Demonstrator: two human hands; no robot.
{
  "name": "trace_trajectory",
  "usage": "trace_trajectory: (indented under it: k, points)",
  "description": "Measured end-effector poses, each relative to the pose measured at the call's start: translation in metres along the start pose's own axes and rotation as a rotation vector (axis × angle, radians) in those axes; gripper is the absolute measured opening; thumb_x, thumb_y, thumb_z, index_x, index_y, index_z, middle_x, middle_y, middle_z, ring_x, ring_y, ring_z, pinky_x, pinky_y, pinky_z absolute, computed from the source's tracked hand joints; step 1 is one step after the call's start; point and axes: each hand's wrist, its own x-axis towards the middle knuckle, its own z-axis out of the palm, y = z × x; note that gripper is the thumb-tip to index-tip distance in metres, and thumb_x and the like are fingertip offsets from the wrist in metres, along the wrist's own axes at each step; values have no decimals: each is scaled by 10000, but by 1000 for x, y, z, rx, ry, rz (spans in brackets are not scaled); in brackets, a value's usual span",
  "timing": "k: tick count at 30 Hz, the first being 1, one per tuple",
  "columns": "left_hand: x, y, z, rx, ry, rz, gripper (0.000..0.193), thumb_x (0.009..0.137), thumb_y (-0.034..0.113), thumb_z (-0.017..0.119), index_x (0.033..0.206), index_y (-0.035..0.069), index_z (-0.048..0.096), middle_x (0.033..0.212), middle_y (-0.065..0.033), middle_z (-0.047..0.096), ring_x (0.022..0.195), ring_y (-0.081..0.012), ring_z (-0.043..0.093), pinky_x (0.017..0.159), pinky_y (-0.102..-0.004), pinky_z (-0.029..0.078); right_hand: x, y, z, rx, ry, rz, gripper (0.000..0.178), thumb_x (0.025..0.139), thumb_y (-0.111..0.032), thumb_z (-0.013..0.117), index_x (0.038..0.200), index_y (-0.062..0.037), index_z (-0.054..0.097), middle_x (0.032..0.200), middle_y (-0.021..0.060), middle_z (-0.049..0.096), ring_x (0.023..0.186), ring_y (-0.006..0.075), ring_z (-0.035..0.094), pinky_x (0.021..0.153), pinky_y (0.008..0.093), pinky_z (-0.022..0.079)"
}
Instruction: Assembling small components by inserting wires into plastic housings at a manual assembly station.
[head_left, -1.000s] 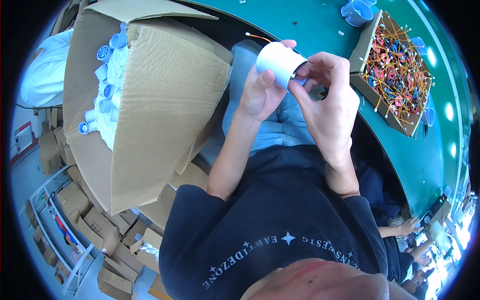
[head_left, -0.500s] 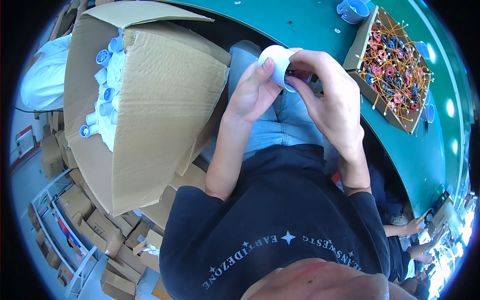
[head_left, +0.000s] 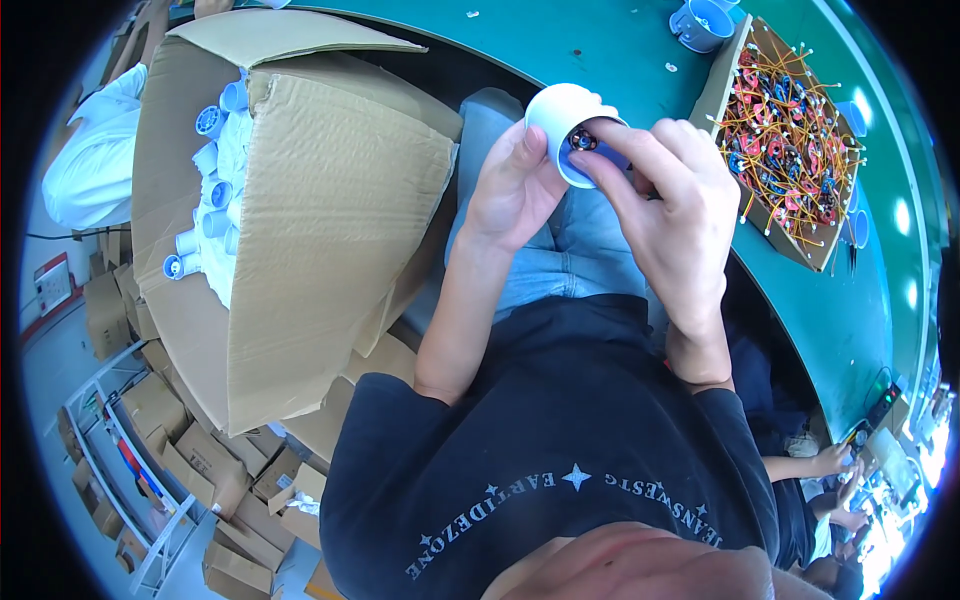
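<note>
My left hand (head_left: 512, 195) is closed round a white, cup-shaped plastic housing (head_left: 555, 112) above my lap, the thumb along its side. The housing's open end faces right, toward my right hand (head_left: 672, 195). Inside it sits a small dark round part (head_left: 584, 140) with coppery spots, like a little motor. Thumb and forefinger of my right hand reach into the opening and pinch at this part. How far the part is seated, and the forefinger's exact contact, cannot be made out.
A large cardboard box (head_left: 330, 210) with pale blue plastic housings (head_left: 210, 120) stands at my left. On the green table (head_left: 610, 55), a shallow carton (head_left: 710, 95) holds many red and blue wired parts (head_left: 790, 140). Blue cups (head_left: 702, 25) stand beside it. Other people work at lower right.
The housing has tilted so its opening shows more, and the dark round part inside is now visible. My right hand has shifted slightly right, its fingers still in the opening.
</note>
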Motion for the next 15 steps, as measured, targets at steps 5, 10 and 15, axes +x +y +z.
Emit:
trace_trajectory:
  k: [5, 10, 15]
  points:
    - [-1, -1, 2, 71, -13, 36, 737, 926, 470, 568, 1403, -47, 351, 1384, -210, 474, 1296, -266, 462, 1106, -398, 357, -3, 3, 7, 10, 77, -7, 192, 692, -111, 817, 846, -61, 714, 610, 30, 502, 557, 156, 430, 526, 298, 349]
    - [-1, -1, 5, 107, 44, 84, 745, 918, 458, 589, 1398, -59, 350, 1384, -222, 470, 1282, -264, 478, 1091, -395, 378, -4, 1, 10, -14, 75, 29, 173, 697, -128, 816, 819, -66, 710, 602, 21, 509, 542, 150, 419, 521, 291, 332]
    - [-2, -5, 6, 59, 47, 110, 747, 918, 437, 602, 1403, -62, 331, 1387, -220, 465, 1270, -267, 489, 1077, -401, 399, -3, 0, 14, -20, 64, 51, 157, 716, -152, 799, 799, -75, 690, 614, 26, 533, 540, 168, 451, 543, 301, 336]
